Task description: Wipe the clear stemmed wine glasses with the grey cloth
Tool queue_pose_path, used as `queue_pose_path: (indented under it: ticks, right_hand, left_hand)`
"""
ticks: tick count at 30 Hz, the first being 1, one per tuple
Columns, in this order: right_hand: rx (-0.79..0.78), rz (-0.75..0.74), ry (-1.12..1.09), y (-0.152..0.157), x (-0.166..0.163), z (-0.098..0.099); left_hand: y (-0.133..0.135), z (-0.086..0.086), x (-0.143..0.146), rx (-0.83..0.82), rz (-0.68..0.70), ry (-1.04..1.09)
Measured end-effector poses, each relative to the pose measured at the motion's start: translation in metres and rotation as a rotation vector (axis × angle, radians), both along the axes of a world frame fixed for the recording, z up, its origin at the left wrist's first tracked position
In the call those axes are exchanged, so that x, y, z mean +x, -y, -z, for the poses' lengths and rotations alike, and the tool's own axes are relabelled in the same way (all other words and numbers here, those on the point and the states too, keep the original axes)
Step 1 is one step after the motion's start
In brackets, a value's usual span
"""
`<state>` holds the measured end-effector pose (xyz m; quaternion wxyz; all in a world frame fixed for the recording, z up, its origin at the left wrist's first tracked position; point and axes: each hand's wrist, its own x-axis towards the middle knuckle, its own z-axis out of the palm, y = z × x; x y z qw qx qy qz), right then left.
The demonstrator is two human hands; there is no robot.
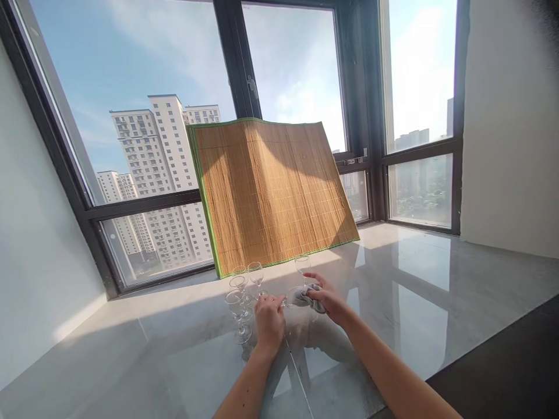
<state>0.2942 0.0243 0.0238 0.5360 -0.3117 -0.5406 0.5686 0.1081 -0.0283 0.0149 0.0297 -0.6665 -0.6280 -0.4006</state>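
Note:
My left hand [269,323] is closed around the stem end of a small stemmed glass [289,299], which lies sideways above the counter. In my right hand [331,299] is a bunched grey cloth [315,304], pressed at the bowl of that glass; the cloth and fingers partly hide the bowl. Just behind my right fingers stands another clear stemmed glass [303,265]. To the left of my left hand several similar glasses stand upright in a group, the nearest glass [236,298] at the front and another glass [255,272] farther back.
The glossy grey stone counter [183,355] reflects the windows. A bamboo mat [279,192] with green edging leans against the dark window frame [238,58] behind the glasses. White walls [510,145] flank both sides. The counter's front edge runs along the lower right.

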Motion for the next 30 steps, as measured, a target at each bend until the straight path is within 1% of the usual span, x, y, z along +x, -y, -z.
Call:
queue_pose_path:
  ticks: [2,5,7,9,11,13,17,19,25,26,27,28,30]
  right_hand:
    - [-0.025,0.009,-0.054,-0.002,0.0,0.001]
    - [-0.063,0.051,-0.155,-0.005,0.001,0.001]
    - [-0.063,0.119,-0.223,-0.006,0.002,-0.001]
    - [-0.026,0.211,-0.236,-0.006,0.003,-0.004]
    - [0.036,0.282,-0.179,-0.006,0.004,-0.007]
    - [0.099,0.314,-0.096,-0.006,0.002,-0.007]
    - [0.146,0.378,0.029,-0.009,0.0,-0.003]
    - [0.141,0.42,0.071,-0.013,0.0,0.001]
    - [0.127,0.569,0.124,-0.018,0.004,0.007]
    - [0.122,0.559,0.115,-0.017,0.004,0.007]
    - [0.111,0.515,0.099,-0.016,0.002,0.007]
    - [0.093,0.432,0.082,-0.015,0.0,0.007]
    - [0.052,0.206,0.059,-0.01,-0.005,0.008]
  left_hand:
    - [-0.002,0.002,0.001,0.0,0.02,0.094]
    - [-0.006,0.006,0.002,-0.045,0.04,0.113]
    - [-0.007,0.008,0.004,-0.078,0.055,0.1]
    - [-0.006,0.008,0.006,-0.092,0.065,0.076]
    - [-0.003,0.007,0.007,-0.09,0.065,0.026]
    - [0.0,0.005,0.008,-0.074,0.051,-0.029]
    - [0.002,0.003,0.006,0.029,0.015,-0.075]
    - [0.001,0.003,0.005,0.067,0.026,-0.051]
    - [-0.003,0.006,0.009,0.093,0.108,0.12]
    - [-0.004,0.007,0.011,0.099,0.125,0.14]
    - [-0.004,0.008,0.012,0.097,0.147,0.155]
    - [-0.005,0.009,0.013,0.084,0.175,0.164]
    - [-0.006,0.013,0.014,0.035,0.218,0.184]
